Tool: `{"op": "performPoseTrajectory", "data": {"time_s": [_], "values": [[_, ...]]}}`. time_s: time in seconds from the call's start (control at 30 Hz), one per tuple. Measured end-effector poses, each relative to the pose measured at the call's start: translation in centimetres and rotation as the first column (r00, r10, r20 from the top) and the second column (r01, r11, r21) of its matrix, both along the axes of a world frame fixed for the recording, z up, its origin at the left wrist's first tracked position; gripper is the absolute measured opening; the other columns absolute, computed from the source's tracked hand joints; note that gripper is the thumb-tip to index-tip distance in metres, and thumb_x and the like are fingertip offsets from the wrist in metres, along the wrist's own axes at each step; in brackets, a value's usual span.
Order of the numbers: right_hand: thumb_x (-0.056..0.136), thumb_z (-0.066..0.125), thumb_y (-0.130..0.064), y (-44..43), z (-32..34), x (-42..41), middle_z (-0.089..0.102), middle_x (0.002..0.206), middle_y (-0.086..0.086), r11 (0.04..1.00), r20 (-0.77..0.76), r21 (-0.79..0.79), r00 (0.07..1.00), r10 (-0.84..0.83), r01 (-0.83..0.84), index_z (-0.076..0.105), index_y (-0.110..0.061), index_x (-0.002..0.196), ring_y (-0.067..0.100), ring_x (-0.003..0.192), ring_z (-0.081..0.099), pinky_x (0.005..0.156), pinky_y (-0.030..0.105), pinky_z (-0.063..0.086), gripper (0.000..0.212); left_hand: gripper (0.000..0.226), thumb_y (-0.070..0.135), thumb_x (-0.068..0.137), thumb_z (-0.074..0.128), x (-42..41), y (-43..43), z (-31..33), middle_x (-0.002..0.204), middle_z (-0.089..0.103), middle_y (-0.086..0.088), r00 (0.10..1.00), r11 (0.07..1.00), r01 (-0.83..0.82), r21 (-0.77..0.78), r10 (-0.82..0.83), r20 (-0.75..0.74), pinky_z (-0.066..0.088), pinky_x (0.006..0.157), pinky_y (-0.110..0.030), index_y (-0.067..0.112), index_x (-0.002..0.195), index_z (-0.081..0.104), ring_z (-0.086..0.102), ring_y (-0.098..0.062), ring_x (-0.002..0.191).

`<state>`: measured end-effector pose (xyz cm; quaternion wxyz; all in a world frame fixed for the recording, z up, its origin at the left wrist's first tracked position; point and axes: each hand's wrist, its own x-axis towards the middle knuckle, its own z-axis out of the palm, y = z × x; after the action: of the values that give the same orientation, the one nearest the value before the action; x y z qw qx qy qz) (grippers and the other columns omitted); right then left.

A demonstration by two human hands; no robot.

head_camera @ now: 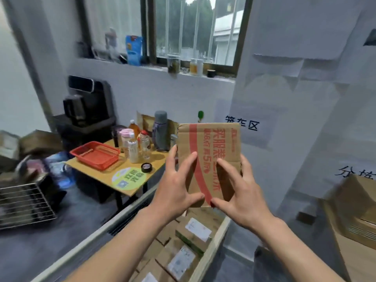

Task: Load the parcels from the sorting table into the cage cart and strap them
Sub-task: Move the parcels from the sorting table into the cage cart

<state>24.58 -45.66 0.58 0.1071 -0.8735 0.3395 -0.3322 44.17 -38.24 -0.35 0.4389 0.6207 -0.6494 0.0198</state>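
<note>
A flat brown cardboard parcel (211,143) with red printed characters and a red stripe is held upright in front of me. My left hand (177,188) grips its left edge, thumb under the lower edge and fingers spread on the face. My right hand (240,192) grips the right side the same way. Directly below, the cage cart (211,253) with a pale frame holds several brown parcels (193,235) with white labels.
A small wooden table (130,178) at the left carries a red basket (95,153), bottles and a grey flask. A wire rack (24,204) sits at far left. Large cardboard boxes (354,216) stand at the right against the white wall.
</note>
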Motion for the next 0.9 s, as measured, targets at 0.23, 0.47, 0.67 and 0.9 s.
{"op": "performPoseTrajectory", "data": {"time_s": [0.23, 0.47, 0.67, 0.9], "values": [[0.065, 0.09, -0.031, 3.1, 2.4, 10.9, 0.018, 0.161, 0.008, 0.951, 0.085, -0.081, 0.949, 0.305, -0.299, 0.04, -0.036, 0.148, 0.012, 0.132, 0.038, 0.1, 0.028, 0.037, 0.097, 0.102, 0.031, 0.061, 0.092, 8.3, 9.0, 2.0, 0.162, -0.002, 0.0, 0.952, 0.948, -0.301, -0.106, 0.304, 0.022, 0.013, 0.111, -0.009, 0.029, 0.148, 0.039, 0.003, 0.008, 0.143], [0.071, 0.088, -0.028, 7.6, 3.1, 18.1, 0.023, 0.16, 0.005, 0.803, 0.147, -0.104, 0.789, 0.596, -0.587, 0.038, -0.036, 0.147, -0.001, 0.137, 0.019, 0.109, 0.023, 0.024, 0.092, 0.095, 0.026, 0.063, 0.092, 10.3, 18.1, 2.5, 0.157, 0.013, -0.009, 0.8, 0.788, -0.594, -0.162, 0.6, -0.012, 0.011, 0.105, 0.004, 0.025, 0.145, 0.045, 0.013, 0.008, 0.138], [0.068, 0.09, -0.019, 12.3, 2.5, 21.4, 0.031, 0.157, 0.01, 0.635, 0.184, -0.148, 0.61, 0.771, -0.758, 0.047, -0.024, 0.143, -0.001, 0.137, 0.025, 0.105, -0.001, 0.019, 0.086, 0.09, 0.023, 0.063, 0.092, 9.3, 25.1, 1.8, 0.149, 0.017, 0.006, 0.639, 0.616, -0.754, -0.227, 0.768, -0.041, 0.018, 0.111, -0.004, 0.022, 0.141, 0.048, 0.014, 0.017, 0.136], [0.072, 0.087, -0.019, 18.2, 1.8, 23.5, 0.035, 0.157, 0.01, 0.514, 0.222, -0.142, 0.478, 0.85, -0.846, 0.051, -0.02, 0.139, 0.008, 0.143, 0.029, 0.111, 0.004, 0.021, 0.076, 0.082, 0.027, 0.064, 0.087, 8.3, 32.1, 1.0, 0.146, 0.023, 0.004, 0.496, 0.457, -0.843, -0.283, 0.865, -0.079, 0.025, 0.115, -0.015, 0.016, 0.137, 0.053, 0.028, -0.002, 0.137]]}}
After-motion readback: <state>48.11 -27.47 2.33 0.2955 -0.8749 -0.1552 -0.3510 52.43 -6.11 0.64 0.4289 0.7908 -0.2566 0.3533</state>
